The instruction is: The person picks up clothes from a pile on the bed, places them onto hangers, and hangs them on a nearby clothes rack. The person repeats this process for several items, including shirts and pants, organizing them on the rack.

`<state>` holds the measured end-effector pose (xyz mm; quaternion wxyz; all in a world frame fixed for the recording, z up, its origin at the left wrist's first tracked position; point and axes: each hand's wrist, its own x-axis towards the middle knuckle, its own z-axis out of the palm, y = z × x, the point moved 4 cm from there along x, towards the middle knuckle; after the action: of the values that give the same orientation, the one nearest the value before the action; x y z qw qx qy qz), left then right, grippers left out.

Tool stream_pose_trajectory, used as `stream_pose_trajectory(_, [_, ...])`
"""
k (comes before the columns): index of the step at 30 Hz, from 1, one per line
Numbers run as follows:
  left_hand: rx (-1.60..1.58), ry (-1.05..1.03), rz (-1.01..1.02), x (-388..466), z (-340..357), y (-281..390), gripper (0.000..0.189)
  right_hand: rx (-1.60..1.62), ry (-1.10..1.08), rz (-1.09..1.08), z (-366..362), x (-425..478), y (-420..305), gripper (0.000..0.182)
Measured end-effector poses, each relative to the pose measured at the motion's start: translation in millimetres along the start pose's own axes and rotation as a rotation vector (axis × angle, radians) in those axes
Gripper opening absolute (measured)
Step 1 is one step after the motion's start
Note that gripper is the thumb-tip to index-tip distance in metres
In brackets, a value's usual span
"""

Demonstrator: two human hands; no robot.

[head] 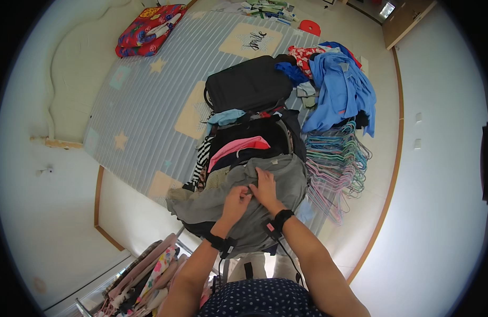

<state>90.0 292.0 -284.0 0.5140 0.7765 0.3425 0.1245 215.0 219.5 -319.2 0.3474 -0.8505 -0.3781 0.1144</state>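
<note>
A grey long-sleeved top (283,170) lies spread over a heap of clothes at the near edge of the bed. Both hands are on its cloth, close together. My left hand (236,201) has its fingers curled at the fabric; whether it pinches the cloth cannot be told. My right hand (264,187) rests on the top with its fingers spread out. Beyond the top lie a pink garment (238,149) and black clothes. A striped black-and-white garment (201,163) hangs at the heap's left side. Farther back is a black case (250,84).
Many clothes hangers (333,162) and a blue shirt (337,85) lie to the right on the bed (139,107). A red patterned bundle (150,29) is at the far left corner. Clothes on a rack (152,273) stand at lower left.
</note>
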Motion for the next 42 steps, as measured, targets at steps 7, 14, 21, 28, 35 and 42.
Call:
stream_pose_trajectory(7, [-0.091,0.12,-0.142,-8.2,8.4,-9.9,0.034,0.199,-0.187,-0.237,-29.7,-22.7,-11.4,0.02])
stream_pose_trajectory(14, [-0.756,-0.353,-0.9,-28.5,55.2,26.6,0.026,0.353,-0.263,-0.16,-99.9,-82.1,-16.2,0.017])
stream_pose_trajectory(21, [-0.691,-0.247,-0.555,-22.2,92.1,77.0,0.021,0.251,-0.159,0.017,-162.5,-121.8,23.8,0.016])
stream_pose_trajectory(28, [-0.821,-0.268,-0.474,-16.7,150.5,139.5,0.025,0.362,0.075,0.369,-173.7,-191.0,174.3,0.015])
stream_pose_trajectory(35, [-0.455,-0.377,-0.491,-42.0,212.4,109.4,0.037,0.147,0.304,0.694,-175.2,-192.1,345.9,0.019])
stream_pose_trajectory(42, [-0.105,-0.238,-0.322,-35.6,208.0,65.4,0.038,0.001,0.271,0.74,-169.3,-157.5,380.5,0.026])
